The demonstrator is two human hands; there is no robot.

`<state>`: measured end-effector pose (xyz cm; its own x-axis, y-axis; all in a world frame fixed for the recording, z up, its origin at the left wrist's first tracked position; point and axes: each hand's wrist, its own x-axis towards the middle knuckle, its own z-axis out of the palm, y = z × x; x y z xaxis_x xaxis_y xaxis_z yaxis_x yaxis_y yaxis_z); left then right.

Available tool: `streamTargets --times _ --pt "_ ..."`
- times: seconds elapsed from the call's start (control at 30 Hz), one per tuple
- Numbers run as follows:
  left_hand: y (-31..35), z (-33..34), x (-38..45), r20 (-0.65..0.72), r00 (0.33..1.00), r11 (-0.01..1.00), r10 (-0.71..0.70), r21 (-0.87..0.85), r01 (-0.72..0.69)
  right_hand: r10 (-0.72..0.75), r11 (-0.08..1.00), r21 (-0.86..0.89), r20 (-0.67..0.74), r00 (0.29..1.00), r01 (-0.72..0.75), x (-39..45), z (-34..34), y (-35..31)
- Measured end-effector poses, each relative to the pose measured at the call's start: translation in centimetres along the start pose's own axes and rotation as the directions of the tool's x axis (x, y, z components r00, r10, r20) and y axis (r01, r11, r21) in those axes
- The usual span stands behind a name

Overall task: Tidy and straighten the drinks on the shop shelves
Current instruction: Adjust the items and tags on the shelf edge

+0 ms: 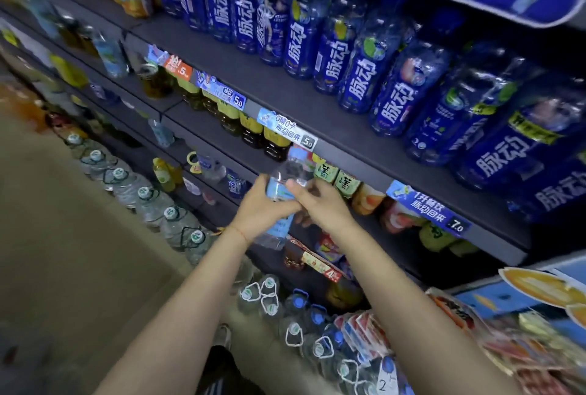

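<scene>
Well underway, by the look of it, but far from finished. Far left, blurred shelves of mixed bottles (107, 52), standing unevenly with gaps between them: work left there, most likely. Lower left, big water jugs (149, 201) lined along the floor, tidy enough. Centre now: left hand (257, 207) wrapped around a clear water bottle with a pale blue label (280, 191), fingers curled on its body. Right hand (317, 204) pinching the same bottle from the other side, thumb and fingers closed on it. Bottle tilted, held out in front of the middle shelf edge (364, 172), touching no shelf and not yet set down. Just behind, green-labelled tea bottles (336, 179) under that edge, then peach-coloured drinks (367, 201), packed tight; hard to tell how straight. Up and right, blue vitamin-drink bottles (358, 77) in a long front row, labels mostly facing out, looking done or nearly so. Bottom right, snack packets (374, 331), jumbled, outside the drinks job. Judging overall: top row sorted, one bottle in hand needing a home, left bays waiting.
</scene>
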<state>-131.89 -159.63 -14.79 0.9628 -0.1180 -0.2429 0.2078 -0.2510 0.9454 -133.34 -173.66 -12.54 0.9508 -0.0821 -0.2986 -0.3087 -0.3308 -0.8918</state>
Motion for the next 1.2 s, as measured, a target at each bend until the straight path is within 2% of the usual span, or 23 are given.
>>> streamTargets --times 0.13,0.2,0.27,0.37,0.5,0.6,0.67,0.8,0.87,0.97,1.07,1.2 --pt "5.8 -0.6 -3.3 -0.182 0.968 0.954 0.172 -0.214 -0.209 -0.211 0.976 -0.026 0.155 0.965 0.218 -3.1 -2.3 -5.3" --pt "10.1 -1.2 -4.9 -0.239 0.926 0.892 0.291 -0.282 -0.353 -0.34 0.939 0.003 0.16 0.926 0.344 -4.8 -3.6 -8.4" --pt "14.8 -1.8 -6.6 -0.275 0.863 0.828 0.424 -0.269 -0.493 -0.489 0.872 0.029 0.118 0.864 0.489 -6.7 -5.4 -11.8" --pt "21.7 -2.7 -9.0 -0.254 0.768 0.714 0.588 -0.283 -0.64 -0.631 0.774 -0.027 0.055 0.774 0.633 -9.9 -8.5 -17.3" --pt "28.4 -3.1 -10.5 -0.134 0.669 0.601 0.731 -0.339 -0.724 -0.756 0.651 -0.191 -0.084 0.649 0.735 -12.2 -12.2 -22.4" --pt "31.5 -2.7 -9.6 -0.019 0.605 0.579 0.796 -0.269 -0.77 -0.77 0.638 -0.291 -0.264 0.581 0.713 -12.1 -14.2 -24.1" --pt "32.8 -2.2 -8.0 0.034 0.59 0.585 0.807 -0.189 -0.789 -0.755 0.652 -0.329 -0.369 0.542 0.684 -11.3 -15.3 -24.6" --pt "33.7 -1.2 -4.6 0.034 0.669 0.661 0.743 0.122 -0.74 -0.687 0.714 -0.383 -0.543 0.483 0.586 -9.4 -17.7 -25.3" --pt "33.3 -0.5 -3.3 0.077 0.699 0.659 0.711 0.272 -0.701 -0.644 0.757 -0.391 -0.582 0.496 0.524 -8.6 -18.7 -25.7" --pt "32.3 0.3 -2.2 0.095 0.656 0.562 0.749 0.433 -0.705 -0.581 0.814 -0.42 -0.598 0.553 0.401 -7.6 -19.6 -26.2" --pt "31.7 0.3 -1.5 0.066 0.616 0.525 0.785 0.459 -0.717 -0.524 0.842 -0.458 -0.567 0.636 0.285 -6.6 -19.8 -26.7" --pt "31.5 0.4 -0.9 0.058 0.609 0.514 0.791 0.476 -0.713 -0.521 0.829 -0.518 -0.577 0.629 0.211 -6.5 -19.2 -26.9"
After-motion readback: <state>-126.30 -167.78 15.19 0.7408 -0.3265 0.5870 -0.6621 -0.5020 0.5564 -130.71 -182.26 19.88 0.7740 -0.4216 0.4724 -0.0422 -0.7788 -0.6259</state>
